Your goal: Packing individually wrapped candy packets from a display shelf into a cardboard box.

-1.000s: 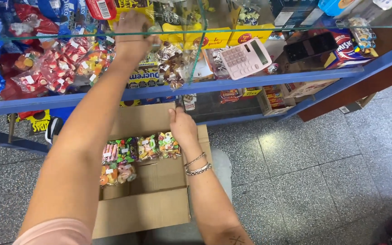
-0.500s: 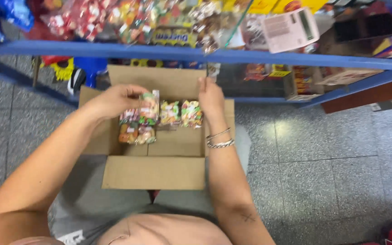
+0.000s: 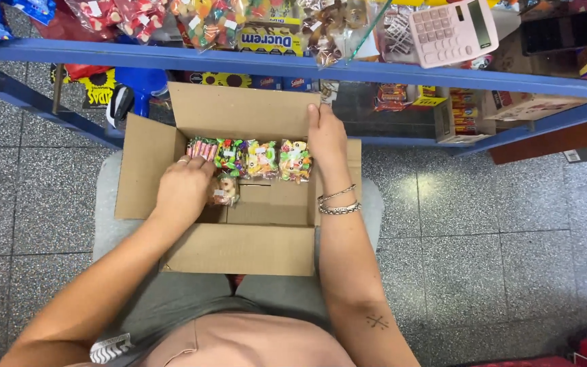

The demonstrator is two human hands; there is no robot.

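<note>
Now the left hand [image 3: 183,187] has come lower into the cardboard box [image 3: 239,248] than it was half a second ago, and the box looks bigger and closer. Its grip is curled down on a small candy bag [image 3: 225,190] in the front row; how tight the fingers are closed I cannot tell, because the back of the hand hides them. The right hand [image 3: 326,139] lies flat and open against the right inside wall of the box, fingers touching the back flap, holding nothing.

The box rests on the person's lap with all four flaps spread out. A row of candy bags [image 3: 253,158] sits along its back wall, side by side and touching. Most of the box floor in front of the row is bare, so there is room there.

Just past the back flap runs a blue shelf rail [image 3: 388,68], very close. Above it are more sweets and a pink calculator [image 3: 453,30]. Grey speckled floor tiles [image 3: 497,224] lie open on the right.
</note>
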